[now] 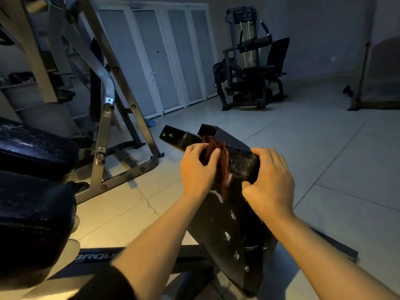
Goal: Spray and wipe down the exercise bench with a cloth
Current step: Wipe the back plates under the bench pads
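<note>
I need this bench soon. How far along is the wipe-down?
Done: nothing clearly reads as finished, and no spray bottle shows. In hand: the left hand presses a reddish cloth on the black pad, which the right hand grips. Left: white specks remain lower on the pad; the seat pads look untouched.

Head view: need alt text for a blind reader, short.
A person's left hand presses a dark red cloth against the top edge of a black padded bench pad, while the right hand grips that pad's corner. Around them is a dim gym with a tiled floor, a metal rack at left and a weight machine beyond.
</note>
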Demonstrator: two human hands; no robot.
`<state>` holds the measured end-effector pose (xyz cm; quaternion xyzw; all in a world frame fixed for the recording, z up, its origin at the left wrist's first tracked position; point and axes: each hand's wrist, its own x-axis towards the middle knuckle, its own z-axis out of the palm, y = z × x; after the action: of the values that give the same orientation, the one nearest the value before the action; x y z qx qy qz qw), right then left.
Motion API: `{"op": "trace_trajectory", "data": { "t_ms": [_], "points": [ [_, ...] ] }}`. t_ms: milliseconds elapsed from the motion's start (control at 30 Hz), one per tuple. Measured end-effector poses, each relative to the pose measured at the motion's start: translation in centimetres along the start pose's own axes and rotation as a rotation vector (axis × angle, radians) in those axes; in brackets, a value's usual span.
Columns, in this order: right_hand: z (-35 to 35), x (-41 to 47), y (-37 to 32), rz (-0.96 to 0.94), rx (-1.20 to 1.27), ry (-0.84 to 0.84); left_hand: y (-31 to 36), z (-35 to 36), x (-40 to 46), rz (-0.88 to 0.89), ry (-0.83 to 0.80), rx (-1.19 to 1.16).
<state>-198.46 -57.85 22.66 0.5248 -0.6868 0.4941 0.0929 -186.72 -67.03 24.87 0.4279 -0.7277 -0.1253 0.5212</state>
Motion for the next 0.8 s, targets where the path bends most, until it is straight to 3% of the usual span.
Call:
{"op": "trace_trajectory", "data": {
  "t_ms": [100, 233, 300, 400, 433, 500, 567, 700, 767, 800],
  "points": [
    [0.2, 0.1, 0.2, -0.014, 0.023, 0.033, 0.7, -0.1, -3.9, 0.248, -0.054, 0.011],
    [0.3, 0.1, 0.2, -0.017, 0.012, 0.050, -0.3, -0.6, -3.4, 0.370, -0.128, -0.001],
    [0.4, 0.1, 0.1, -0.012, -0.003, 0.037, -1.1, -0.5, -0.9, 0.275, -0.082, 0.052],
    [0.4, 0.0, 0.2, -0.008, -0.014, 0.020, -2.1, 0.0, 2.7, -0.093, -0.015, 0.076],
    [0.3, 0.0, 0.2, -0.004, -0.013, 0.014, -2.1, 0.1, 3.0, -0.121, -0.010, 0.071],
    [0.2, 0.0, 0.1, -0.002, -0.006, 0.011, -1.3, 0.4, 1.9, -0.045, -0.001, 0.049],
    [0.3, 0.1, 0.1, -0.016, 0.004, 0.031, 0.5, 0.4, -0.8, 0.146, -0.017, 0.025],
    [0.3, 0.1, 0.5, -0.042, 0.024, 0.020, 2.1, -0.1, -4.0, 0.422, -0.157, 0.018],
    [0.0, 0.0, 0.7, -0.062, -0.003, 0.002, 0.6, -0.4, -2.2, 0.415, -0.185, 0.051],
    [-0.1, 0.0, 0.8, -0.066, -0.012, -0.006, -0.2, -0.3, -0.9, 0.331, -0.164, 0.070]
  ]
}}
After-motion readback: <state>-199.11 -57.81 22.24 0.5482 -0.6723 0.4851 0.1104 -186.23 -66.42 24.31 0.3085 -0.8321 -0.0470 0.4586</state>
